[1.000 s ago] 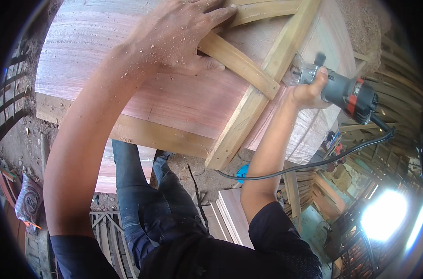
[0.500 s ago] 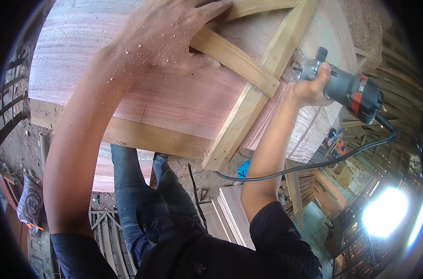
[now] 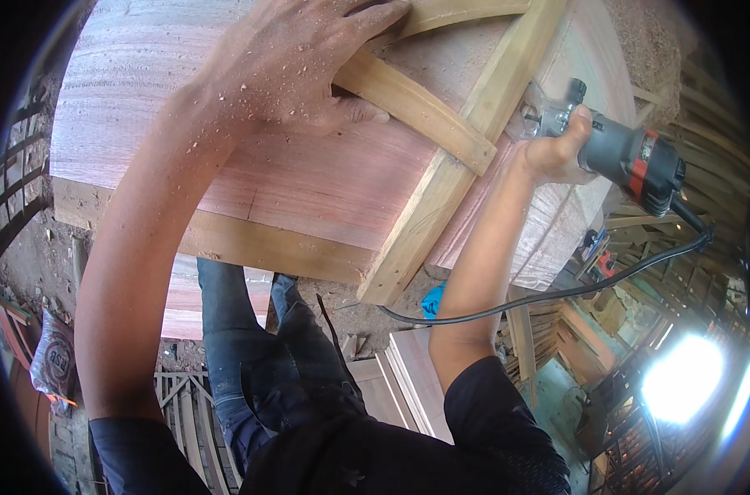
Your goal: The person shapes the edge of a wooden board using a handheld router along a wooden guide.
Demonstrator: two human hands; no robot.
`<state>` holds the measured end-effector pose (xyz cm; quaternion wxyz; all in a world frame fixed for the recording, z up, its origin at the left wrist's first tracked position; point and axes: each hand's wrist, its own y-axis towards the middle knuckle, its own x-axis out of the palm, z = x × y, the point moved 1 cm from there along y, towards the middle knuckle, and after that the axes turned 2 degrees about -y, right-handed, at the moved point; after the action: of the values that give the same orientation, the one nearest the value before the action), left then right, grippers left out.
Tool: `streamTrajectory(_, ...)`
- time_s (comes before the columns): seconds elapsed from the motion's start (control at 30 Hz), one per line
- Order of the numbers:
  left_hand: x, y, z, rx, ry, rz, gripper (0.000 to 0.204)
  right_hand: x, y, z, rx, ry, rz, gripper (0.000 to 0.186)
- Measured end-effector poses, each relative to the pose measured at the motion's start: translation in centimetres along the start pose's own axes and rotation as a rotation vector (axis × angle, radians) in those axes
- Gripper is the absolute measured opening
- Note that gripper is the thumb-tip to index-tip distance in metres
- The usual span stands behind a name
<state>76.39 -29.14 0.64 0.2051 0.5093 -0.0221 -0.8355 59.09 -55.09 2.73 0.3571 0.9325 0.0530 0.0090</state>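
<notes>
My right hand [image 3: 560,157] is wrapped around a trim router [image 3: 618,153] with a dark grey body and a red band. The router lies tilted on its side in this view, its clear base beside a straight wooden bar. That bar belongs to a braced wooden guide [image 3: 428,210] lying across a reddish plank panel [image 3: 325,186]. Spread over the guide's diagonal brace [image 3: 416,103], my left hand [image 3: 280,70] presses down with thumb and index finger stretched out. Wood chips dot its back and wrist. Its other fingers are partly cut off by the upper edge.
A black power cord [image 3: 556,293] runs from the router across my right forearm. Sawdust covers the panel's far right side. Stacked boards [image 3: 412,379] stand beside my legs, and a filled plastic bag [image 3: 53,355] is at the left. Timber strips and a bright light are at the right.
The router and my right hand have shifted slightly to the right along the panel. My left hand stays on the brace.
</notes>
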Motion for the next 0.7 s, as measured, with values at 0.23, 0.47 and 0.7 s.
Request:
streamTrajectory(0.23,-0.28,0.17,0.07,-0.023,-0.054,-0.036,0.101,0.23,0.19,0.39,0.019,0.008,0.014,0.059)
streamTrajectory(0.47,0.05,0.04,0.03,0.019,-0.04,0.012,0.101,0.46,0.44,0.45,0.013,0.005,0.01,0.055)
streamTrajectory(0.7,-0.15,0.02,-0.06,0.057,-0.042,0.046,0.098,0.86,0.73,0.66,-0.024,0.013,-0.016,0.051)
